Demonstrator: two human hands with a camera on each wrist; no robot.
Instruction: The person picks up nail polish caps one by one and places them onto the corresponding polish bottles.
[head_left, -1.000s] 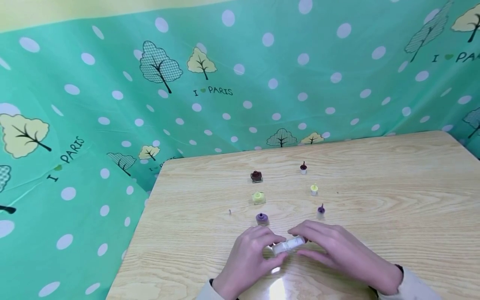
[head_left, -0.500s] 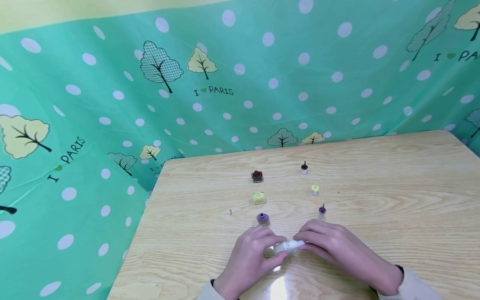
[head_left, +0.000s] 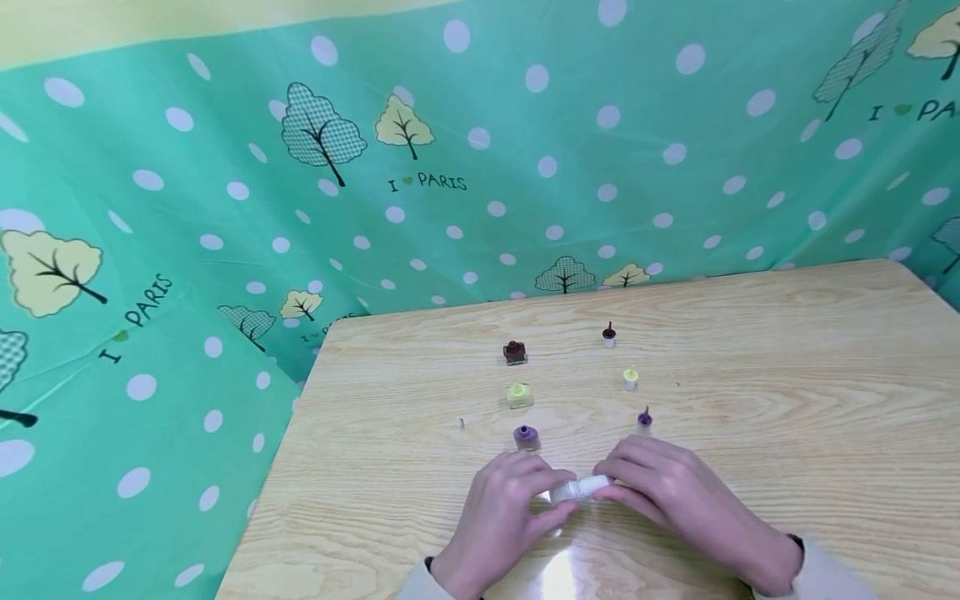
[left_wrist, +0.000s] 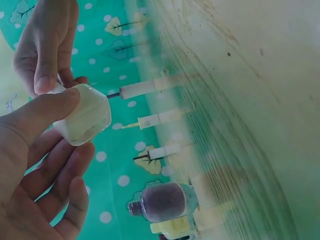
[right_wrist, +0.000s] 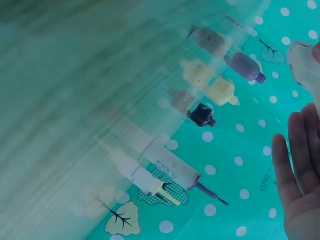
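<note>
Left hand [head_left: 508, 523]: we're grasping pale bottle [head_left: 562, 491] between thumb and fingers, holding it sideways over table [head_left: 772, 375]. Right hand [head_left: 670, 486]: we're pinching white cap [head_left: 593, 485] at bottle's end. Beyond, purple bottle [head_left: 527, 437], yellow bottle [head_left: 518, 395], dark bottle [head_left: 515, 353] are standing uncapped; three brush caps [head_left: 630, 381] are standing to their right. We're probably uncapping fourth bottle. Next move is calling for steady left grip, twisting, then drawing cap straight out.

A dotted green cloth [head_left: 480, 96] hangs behind the table [head_left: 787, 392].
</note>
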